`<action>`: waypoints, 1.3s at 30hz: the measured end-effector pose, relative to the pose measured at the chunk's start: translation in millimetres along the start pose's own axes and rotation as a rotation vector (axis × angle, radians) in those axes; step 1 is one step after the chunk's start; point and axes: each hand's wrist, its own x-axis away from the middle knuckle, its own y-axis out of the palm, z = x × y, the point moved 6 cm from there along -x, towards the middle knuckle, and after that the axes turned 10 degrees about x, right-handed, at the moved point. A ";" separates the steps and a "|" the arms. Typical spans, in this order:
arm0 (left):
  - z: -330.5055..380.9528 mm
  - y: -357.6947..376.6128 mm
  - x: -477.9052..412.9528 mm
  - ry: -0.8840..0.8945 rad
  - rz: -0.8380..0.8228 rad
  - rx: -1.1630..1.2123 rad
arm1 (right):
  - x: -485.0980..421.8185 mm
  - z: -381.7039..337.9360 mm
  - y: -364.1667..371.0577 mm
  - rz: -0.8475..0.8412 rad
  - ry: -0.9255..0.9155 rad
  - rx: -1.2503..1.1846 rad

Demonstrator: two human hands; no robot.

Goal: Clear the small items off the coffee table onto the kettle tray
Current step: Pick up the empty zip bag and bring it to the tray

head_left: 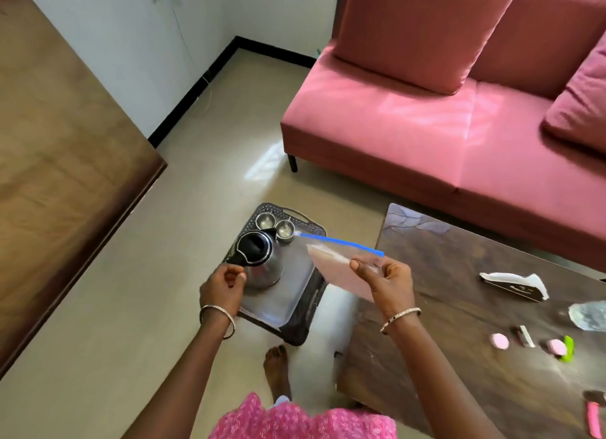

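Note:
A dark tray (305,327) rests on the floor left of the coffee table (459,356). On it stand a steel kettle (262,258) with a black lid and two small steel cups (275,225). My right hand (383,281) pinches a clear zip bag (341,274) with a blue seal strip, held over the tray's right side. My left hand (223,284) holds the kettle's black handle. On the table lie two pink round items (499,341), a green item (568,348), a small dark and white stick (524,336), a crumpled clear wrapper (588,314) and a white-edged dark card (515,286).
A pink sofa (426,127) with cushions stands behind the table. A brown wooden surface (59,143) fills the left side. My bare foot (277,369) is on the tiled floor between tray and table. A pink-handled tool (593,415) lies at the table's near right edge.

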 end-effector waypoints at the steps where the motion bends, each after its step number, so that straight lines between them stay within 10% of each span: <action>1: -9.2 -5.1 -15.7 0.003 0.008 -0.059 | -11.1 1.7 15.1 0.004 0.022 0.032; 13: -60.6 12.9 -99.7 0.112 -0.162 -0.544 | -117.3 -4.5 140.8 0.023 0.074 0.106; 39: -39.2 50.9 -220.6 0.024 -0.239 0.036 | -171.5 80.4 263.7 -0.203 0.348 -0.328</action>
